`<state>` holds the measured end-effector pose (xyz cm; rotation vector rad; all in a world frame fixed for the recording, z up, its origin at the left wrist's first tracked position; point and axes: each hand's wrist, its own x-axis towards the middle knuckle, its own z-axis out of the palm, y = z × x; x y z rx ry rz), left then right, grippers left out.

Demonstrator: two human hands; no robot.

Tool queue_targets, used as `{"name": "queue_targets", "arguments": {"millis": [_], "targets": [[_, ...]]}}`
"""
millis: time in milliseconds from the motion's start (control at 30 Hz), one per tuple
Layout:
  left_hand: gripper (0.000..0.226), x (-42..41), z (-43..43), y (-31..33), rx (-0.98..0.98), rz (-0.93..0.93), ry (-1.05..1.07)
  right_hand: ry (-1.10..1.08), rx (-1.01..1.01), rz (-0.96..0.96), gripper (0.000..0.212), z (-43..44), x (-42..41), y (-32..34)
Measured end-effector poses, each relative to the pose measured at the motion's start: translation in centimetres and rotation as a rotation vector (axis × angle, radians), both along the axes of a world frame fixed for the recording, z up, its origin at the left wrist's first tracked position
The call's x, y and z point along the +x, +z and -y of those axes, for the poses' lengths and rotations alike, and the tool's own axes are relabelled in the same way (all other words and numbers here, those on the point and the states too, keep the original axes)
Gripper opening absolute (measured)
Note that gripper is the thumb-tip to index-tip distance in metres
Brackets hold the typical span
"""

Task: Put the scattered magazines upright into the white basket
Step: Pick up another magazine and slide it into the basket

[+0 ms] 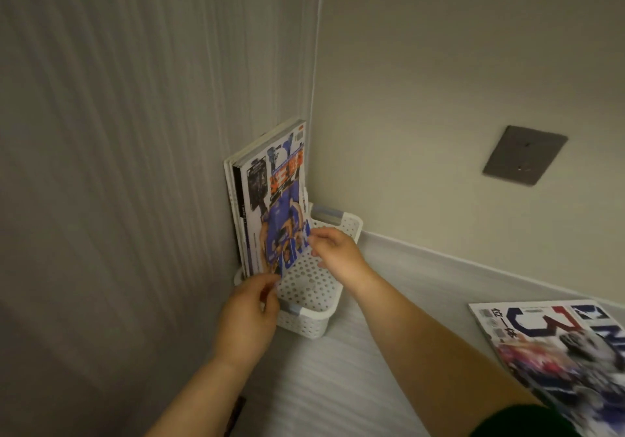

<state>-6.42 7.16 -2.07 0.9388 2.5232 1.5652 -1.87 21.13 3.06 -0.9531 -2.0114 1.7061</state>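
The blue-covered magazine [280,206] stands nearly upright in the white basket [304,321]. Its foot is down inside the near-left part of the tub, and its back rests against the other upright magazines [236,183], which lean on the ribbed wall [118,166]. The left hand [248,315] pinches its lower near corner between thumb and curled fingers. The right hand [334,250] pinches the free edge a little above and beyond that, thumb on the cover. Everything above the two pinches is unsupported glossy paper (thin, and likely to bow).

The risk seems to lie in letting go. The basket wall is low against the magazines' height, and most of the tub to the right of the grip holds nothing. The foot could therefore slide rightward, and the stack could fan over or slump. A light basket might also scoot on the white surface [338,386]. Well to the right of the right forearm, one flat magazine [554,345] lies not yet collected.
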Motion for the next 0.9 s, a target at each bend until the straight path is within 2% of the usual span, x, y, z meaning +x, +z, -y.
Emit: {"name": "queue_targets", "arguments": {"millis": [133,367,467,533,600,700,767,900], "targets": [[0.015,4.6,-0.7,-0.2,0.005,-0.077,-0.15,-0.173,0.029,-0.018,0.023,-0.7,5.0,-1.3],[0.018,13.7,-2.6,-2.8,-0.11,-0.126,-0.38,-0.226,0.254,0.085,0.019,-2.6,17.5,-3.3],[0.016,17.9,-3.5,-3.2,-0.16,-0.163,-0.49,-0.263,0.33,0.261,0.021,-3.8,24.6,-4.9],[0.016,20.5,-4.3,-3.4,-0.169,-0.236,-0.551,-0.276,0.387,0.468,0.027,-4.7,29.4,-6.0],[0.017,22.7,-5.1,-3.8,-0.189,-0.262,-0.578,-0.395,0.424,0.634,0.027,-5.3,34.2,-7.1],[0.025,25.4,-6.1,-4.3,-0.255,-0.192,-0.653,-0.52,0.452,0.76,0.027,-5.4,40.9,-8.9],[0.03,27.0,-6.8,-4.6,-0.286,-0.207,-0.706,-0.565,0.425,0.839,0.036,-5.0,44.6,-10.3],[0.033,29.7,-8.6,-5.3,-0.387,-0.229,-0.787,-0.454,0.494,0.986,0.052,-4.9,48.9,-12.3]]}}
